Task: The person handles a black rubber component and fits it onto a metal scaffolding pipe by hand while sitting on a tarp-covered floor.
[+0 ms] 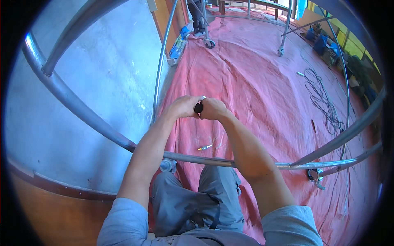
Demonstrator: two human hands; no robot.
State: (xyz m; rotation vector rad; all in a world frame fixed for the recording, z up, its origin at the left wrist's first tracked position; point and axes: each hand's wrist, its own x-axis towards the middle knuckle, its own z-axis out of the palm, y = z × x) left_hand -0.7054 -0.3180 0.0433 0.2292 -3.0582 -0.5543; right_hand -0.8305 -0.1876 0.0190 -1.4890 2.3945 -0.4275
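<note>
Both arms stretch forward past a horizontal scaffold tube (197,158), and the hands meet in front of it. My left hand (184,107) is closed, knuckles up, against a small black round-ended thing (198,108). My right hand (213,109) is closed right beside it, touching or nearly touching the left. A white bit (203,97) pokes up between the two hands. What each set of fingers wraps around is mostly hidden. Below the hands, on the red sheet (262,98), lies a small yellow pointed thing (204,147) with a pale tip.
Curved scaffold tubes (86,110) surround me, with a caster wheel (315,175) at lower right. A pale grey wall (94,82) stands at left. Coiled cable (322,98) lies at right. Farther off are another wheeled scaffold (209,43) and a person's legs (197,18).
</note>
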